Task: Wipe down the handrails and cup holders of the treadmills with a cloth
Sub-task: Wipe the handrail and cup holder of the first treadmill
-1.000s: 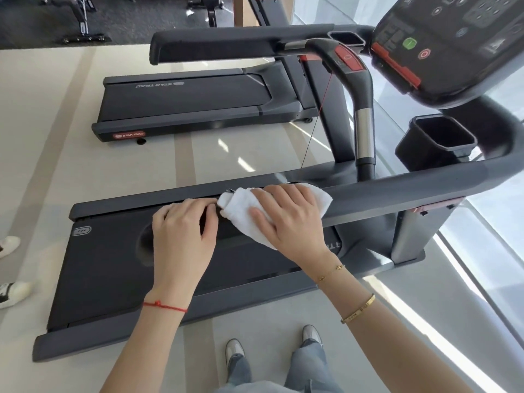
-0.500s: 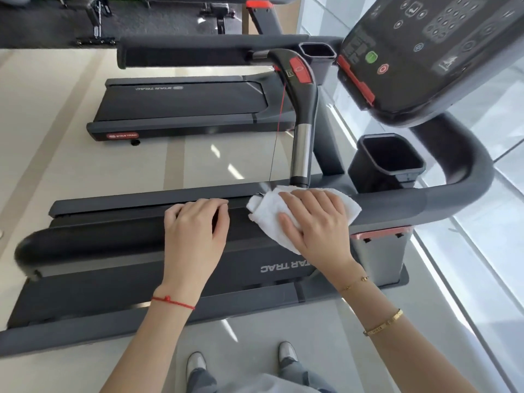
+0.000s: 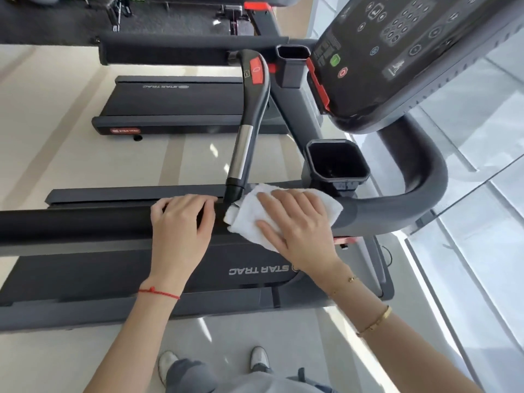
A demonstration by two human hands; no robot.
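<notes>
The near treadmill's dark padded handrail point(image 3: 85, 222) runs left to right in front of me and bends up at the right. My right hand point(image 3: 297, 222) holds a white cloth point(image 3: 246, 211) wrapped over the rail, fingers across the top and thumb on the near side, just below the black cup holder point(image 3: 337, 163). My left hand point(image 3: 181, 231) sits on the rail right beside the cloth, fingers curled over its far side. A second cup holder point(image 3: 293, 52) shows on the far side of the console.
The console point(image 3: 411, 52) hangs over the upper right. An inner grip with a silver section point(image 3: 243, 148) meets the rail at the cloth's left edge. Another treadmill point(image 3: 175, 103) stands beyond on pale flooring. A glass wall point(image 3: 482, 194) runs along the right. My shoes point(image 3: 259, 358) are below.
My right hand has slid the cloth rightwards along the rail to the foot of the inner grip, by the cup holder. My left hand followed along the rail.
</notes>
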